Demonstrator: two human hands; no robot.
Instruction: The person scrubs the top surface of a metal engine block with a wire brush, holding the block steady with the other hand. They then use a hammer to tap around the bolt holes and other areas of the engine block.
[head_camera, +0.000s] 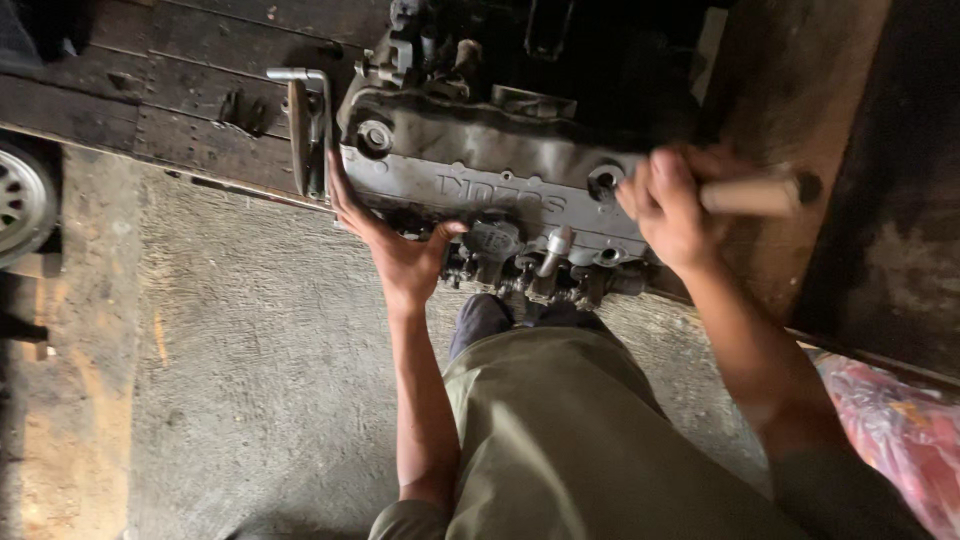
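On the engine (490, 170), the left hand (400, 250) lies spread, bracing its edge, while the right hand (670, 205) clenches a wooden handle (750, 195) above it.

This is a car repair workshop, a rough, hard-used one. A greasy engine (490, 180) stripped out of a vehicle sits low on dark, oil-stained wooden planks (170, 90), its metal cover dull with grime. The floor (250, 340) is bare concrete, scuffed and stained, with a worn yellowish strip along one side. At the far left edge a car wheel (20, 200) with a light alloy rim pokes into view. A metal hand tool (305, 125) with a bent handle lies on the planks beside the engine. Everything is coated in dirt and old oil, and the light is dim, as in a garage.
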